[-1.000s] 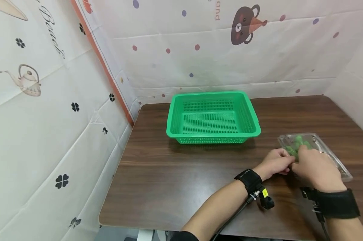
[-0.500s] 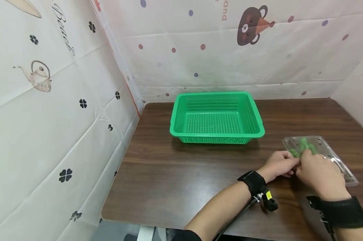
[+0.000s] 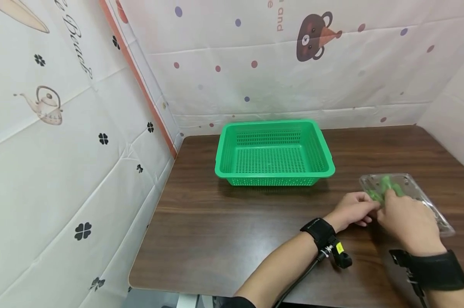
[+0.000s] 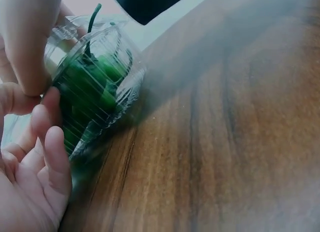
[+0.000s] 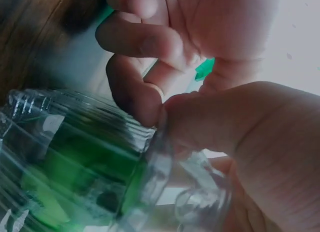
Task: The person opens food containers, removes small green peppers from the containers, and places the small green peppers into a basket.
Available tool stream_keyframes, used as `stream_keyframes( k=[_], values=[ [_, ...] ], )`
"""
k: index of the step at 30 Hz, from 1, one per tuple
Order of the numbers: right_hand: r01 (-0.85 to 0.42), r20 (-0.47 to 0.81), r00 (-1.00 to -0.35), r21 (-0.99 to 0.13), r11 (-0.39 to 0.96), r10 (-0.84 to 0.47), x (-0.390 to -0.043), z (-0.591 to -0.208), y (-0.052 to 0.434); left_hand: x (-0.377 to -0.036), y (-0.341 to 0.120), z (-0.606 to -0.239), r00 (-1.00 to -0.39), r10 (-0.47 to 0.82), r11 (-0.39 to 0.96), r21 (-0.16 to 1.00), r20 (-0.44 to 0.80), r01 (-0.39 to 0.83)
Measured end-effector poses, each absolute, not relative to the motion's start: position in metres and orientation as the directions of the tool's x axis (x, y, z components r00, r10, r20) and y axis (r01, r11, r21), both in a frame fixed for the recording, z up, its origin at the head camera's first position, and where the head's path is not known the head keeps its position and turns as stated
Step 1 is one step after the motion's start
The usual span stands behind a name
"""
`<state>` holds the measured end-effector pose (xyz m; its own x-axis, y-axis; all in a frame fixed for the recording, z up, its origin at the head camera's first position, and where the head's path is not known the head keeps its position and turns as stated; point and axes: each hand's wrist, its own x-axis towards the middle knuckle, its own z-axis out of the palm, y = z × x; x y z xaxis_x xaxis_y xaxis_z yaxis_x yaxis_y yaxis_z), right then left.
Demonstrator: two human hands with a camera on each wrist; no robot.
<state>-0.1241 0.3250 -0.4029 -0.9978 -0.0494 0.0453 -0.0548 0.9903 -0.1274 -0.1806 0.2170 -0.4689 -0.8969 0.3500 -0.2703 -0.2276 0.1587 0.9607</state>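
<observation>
Clear plastic clamshell box (image 3: 409,196) w/ green peppers (image 3: 385,188) inside sits on brown wood bench (image 3: 235,226), right side, near front edge. Both hands at its near-left corner.

L hand (image 3: 353,209): fingers curled in at box corner, tips against the plastic edge. L wrist view: fingertips (image 4: 47,117) meet the ribbed clear wall of box (image 4: 100,92); peppers (image 4: 85,92) dark green behind it, one stem pointing up. Reads as pinching box edge, though exact contact partly hidden by R hand.

R hand (image 3: 406,222): lies over near part of box, fingers bent down onto it. R wrist view: thumb and fingers (image 5: 145,99) pressed tog. on rim of box (image 5: 75,157); green blur of peppers (image 5: 65,162) inside. Pinching the rim.

Whether the box lid is latched or parted – cannot tell, too blurred.

Green mesh basket (image 3: 274,152) stands farther back on bench, centre-left, well apart from box and hands. Nothing seen in it. Black straps on both wrists; cable runs from L strap.
</observation>
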Motion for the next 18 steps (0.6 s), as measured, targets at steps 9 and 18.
stream_keyframes(
  k=[9,18],
  values=[
    [-0.071,0.063,-0.996,-0.125,0.99,-0.064,-0.126,-0.399,0.334,-0.186,0.212,-0.476,-0.881,0.43,0.156,0.978,-0.195,-0.14],
    [-0.098,-0.052,-0.993,-0.156,0.983,-0.107,-0.137,-0.389,0.339,-0.189,0.207,-0.479,-0.841,0.516,0.118,0.986,-0.164,-0.12]
  ],
)
